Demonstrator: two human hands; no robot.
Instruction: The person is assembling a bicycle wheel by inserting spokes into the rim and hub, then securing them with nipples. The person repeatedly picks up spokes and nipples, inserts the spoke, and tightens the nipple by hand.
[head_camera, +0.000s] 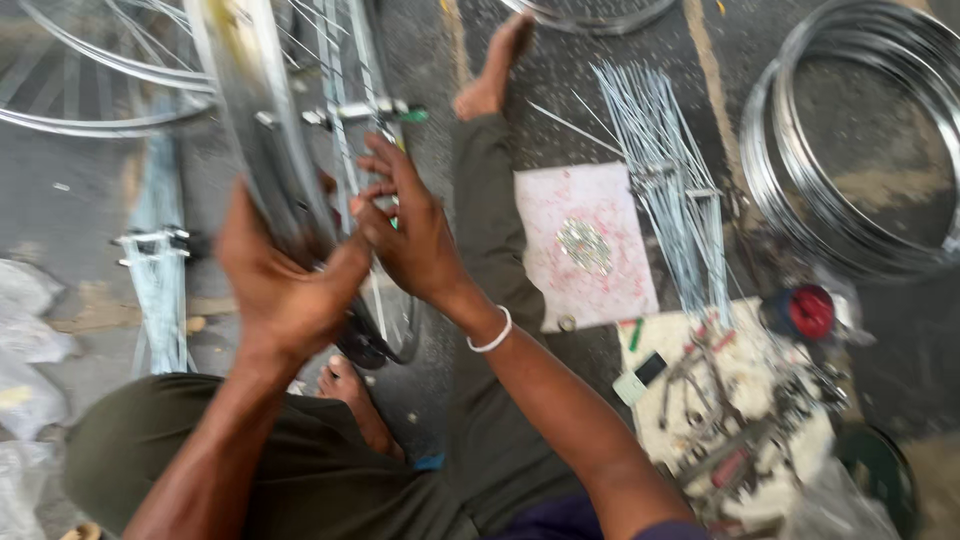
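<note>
While we sit on the ground with our knees bent in olive trousers, we hold a bicycle wheel rim upright between our legs. Our left hand wraps its palm and fingers around the near edge of the rim, gripping it from the left side. Our right hand, with a white band at the wrist, has its fingers spread and curled against the spokes just inside the rim; the blur keeps us from telling whether those fingertips pinch a single spoke or only rest on them. The rim's lower edge sits near our left foot, and our right leg stretches away to a bare foot.

Just right of that leg lies a pink-stained sheet with a small heap of metal nipples on it. Beside it a bundle of loose spokes fans across the floor. Nearer us on the right, a pale cloth carries scattered tools, with a red-capped tin at its far corner. Farther right a stack of bare rims rests flat. On the far left more wheels stand blurred.
</note>
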